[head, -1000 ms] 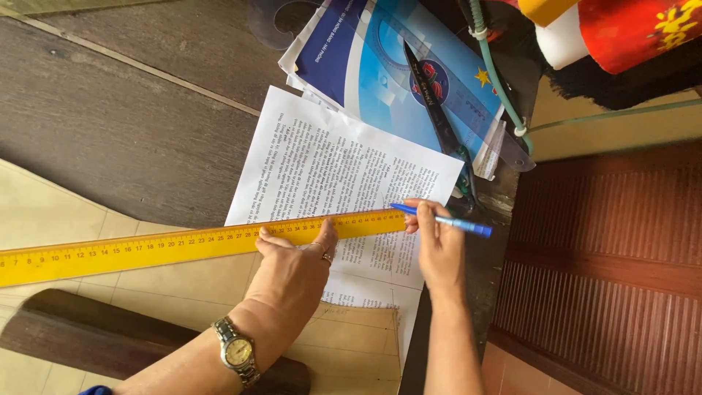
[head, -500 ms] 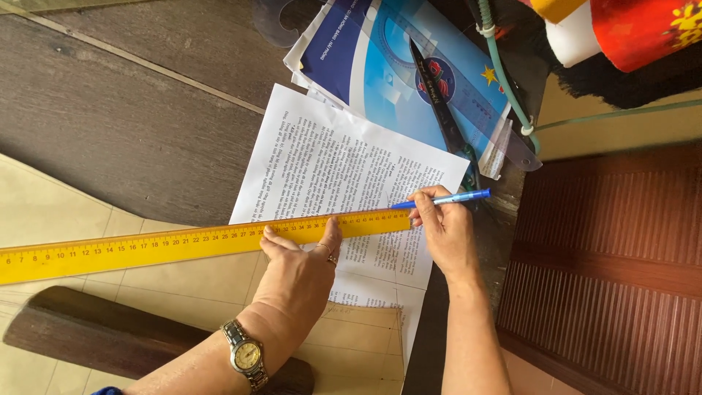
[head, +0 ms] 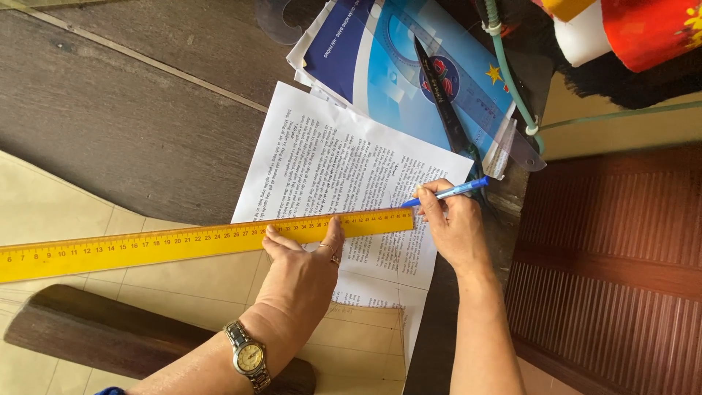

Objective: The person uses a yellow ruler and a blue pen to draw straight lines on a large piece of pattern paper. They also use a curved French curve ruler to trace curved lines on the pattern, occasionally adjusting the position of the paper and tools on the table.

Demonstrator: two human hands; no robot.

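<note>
My left hand (head: 301, 272) presses flat on a long yellow ruler (head: 146, 245) that lies across a printed white sheet (head: 344, 168) on a dark wooden table (head: 131, 124). A wristwatch sits on that wrist. My right hand (head: 452, 227) holds a blue pen (head: 450, 192), with its tip at the ruler's right end, on the sheet's right part. Brown pattern paper (head: 190, 281) lies under the ruler and the sheet.
Blue folders and papers (head: 395, 66) lie at the top with black scissors (head: 446, 110) and a clear curved ruler (head: 504, 132) on them. A green cord (head: 512, 80) runs past them. Red and white cloth (head: 621, 29) is at the top right. Wooden slats (head: 621, 256) are on the right.
My right hand has turned the pen from pointing left-up to pointing right-up, and brought its tip to the ruler's end. The ruler and my left hand have barely shifted.
</note>
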